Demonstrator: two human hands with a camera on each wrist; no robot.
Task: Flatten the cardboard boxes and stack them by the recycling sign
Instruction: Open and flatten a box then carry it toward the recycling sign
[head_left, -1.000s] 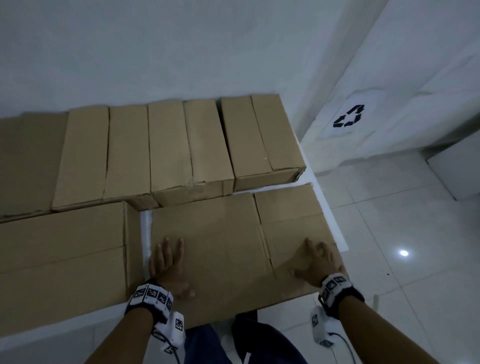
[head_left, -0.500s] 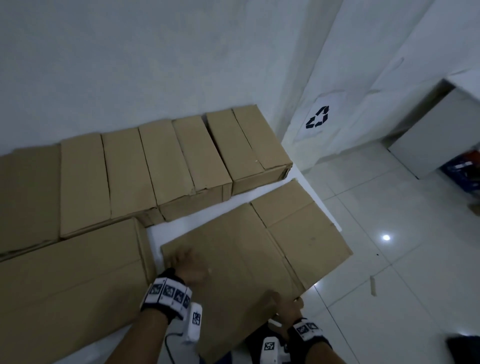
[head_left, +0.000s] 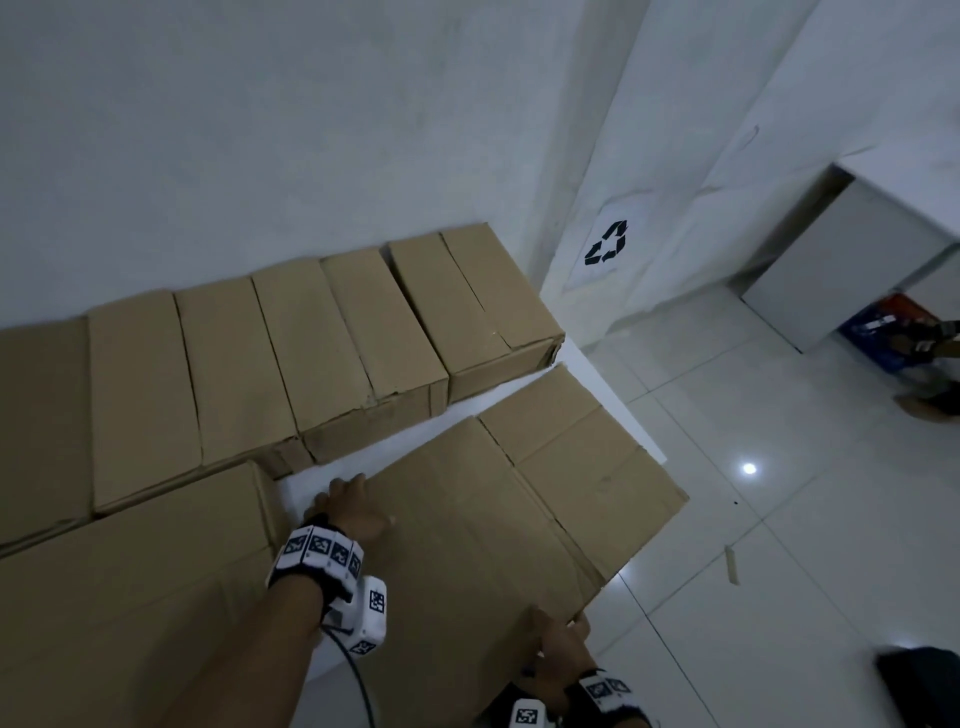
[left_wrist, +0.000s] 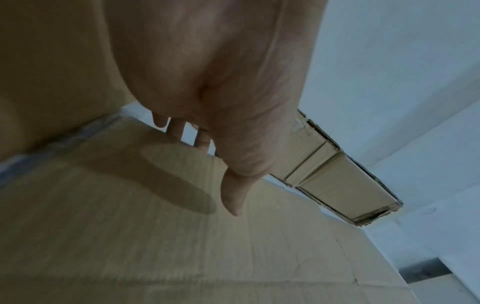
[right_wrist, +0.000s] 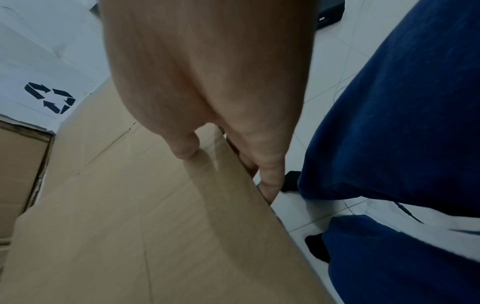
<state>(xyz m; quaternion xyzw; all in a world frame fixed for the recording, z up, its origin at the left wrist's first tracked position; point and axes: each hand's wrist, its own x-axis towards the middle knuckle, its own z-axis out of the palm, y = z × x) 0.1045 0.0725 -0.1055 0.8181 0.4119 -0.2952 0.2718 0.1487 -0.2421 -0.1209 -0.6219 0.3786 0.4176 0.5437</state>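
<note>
A flattened brown cardboard box (head_left: 519, 519) lies skewed over the white table's right corner, partly overhanging the floor. My left hand (head_left: 353, 506) grips its far left edge, fingers curled over the edge (left_wrist: 182, 131) and thumb on top. My right hand (head_left: 558, 642) pinches the near edge, thumb (right_wrist: 185, 152) on top, fingers underneath. Several unflattened boxes (head_left: 311, 353) stand in a row against the wall. The recycling sign (head_left: 607, 250) hangs low on the wall to the right, also seen in the right wrist view as the sign (right_wrist: 50, 97).
Another box (head_left: 130, 597) sits at the table's left front. White tiled floor (head_left: 779, 545) spreads to the right. A grey cabinet (head_left: 841, 260) and a blue crate (head_left: 878, 332) stand far right. A dark object (head_left: 919, 675) lies on the floor at lower right.
Both hands went from pressing flat on the cardboard to gripping its edges. The flattened box has swung clockwise, its right end now out over the floor.
</note>
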